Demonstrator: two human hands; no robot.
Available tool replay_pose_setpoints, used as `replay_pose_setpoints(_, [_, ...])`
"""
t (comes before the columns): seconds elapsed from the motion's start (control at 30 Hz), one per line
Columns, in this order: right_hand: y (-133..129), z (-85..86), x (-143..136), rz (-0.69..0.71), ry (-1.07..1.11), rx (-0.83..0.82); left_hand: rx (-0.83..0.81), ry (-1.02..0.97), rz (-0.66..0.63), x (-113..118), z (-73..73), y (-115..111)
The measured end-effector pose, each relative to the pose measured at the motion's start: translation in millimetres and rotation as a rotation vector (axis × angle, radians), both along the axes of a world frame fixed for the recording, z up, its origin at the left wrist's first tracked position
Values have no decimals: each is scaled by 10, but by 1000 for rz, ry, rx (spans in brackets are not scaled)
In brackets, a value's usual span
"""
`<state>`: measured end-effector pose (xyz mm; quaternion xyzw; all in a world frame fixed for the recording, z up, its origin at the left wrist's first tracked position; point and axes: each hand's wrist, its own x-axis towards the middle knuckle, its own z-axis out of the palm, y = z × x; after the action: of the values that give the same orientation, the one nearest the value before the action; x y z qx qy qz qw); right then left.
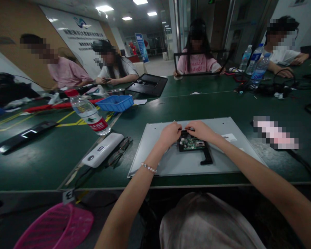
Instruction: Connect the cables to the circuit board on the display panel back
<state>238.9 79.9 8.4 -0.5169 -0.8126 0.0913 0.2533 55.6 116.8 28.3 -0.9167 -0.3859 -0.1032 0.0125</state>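
Observation:
A green circuit board [191, 143] sits in a black plastic bracket [206, 155] with an arm bent down at its right. Both lie on a flat grey-white panel [155, 159] at the table's front edge. At the bracket's upper left corner, my left hand [171, 134] is closed with its fingers curled. My right hand [200, 131] pinches at the top edge of the bracket, close beside the left fingertips. Whatever is between the fingers of either hand is too small and hidden to name. A pale label [229, 137] shows on the panel, right of my right hand.
Left of the panel are a white power bank [103, 150], glasses [119, 151], a water bottle [89, 114] and a blue basket [115, 103]. A cabled, blurred-out object [276, 133] lies right. Across the table, a person holds a black frame [202, 73]. A pink basket [57, 224] stands below.

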Motion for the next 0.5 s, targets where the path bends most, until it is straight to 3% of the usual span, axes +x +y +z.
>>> replay_pose_setpoints(0.2, [-40,159,178,-61,15,-34,-4,-2,8,0,21,-19])
replay_pose_setpoints(0.37, [-121,340,592,-226,-98,-164,-24,-2,28,7,22,-9])
replay_pose_setpoints(0.5, [-195,377,872,-292,-102,-303,-19,-10,17,5,3,19])
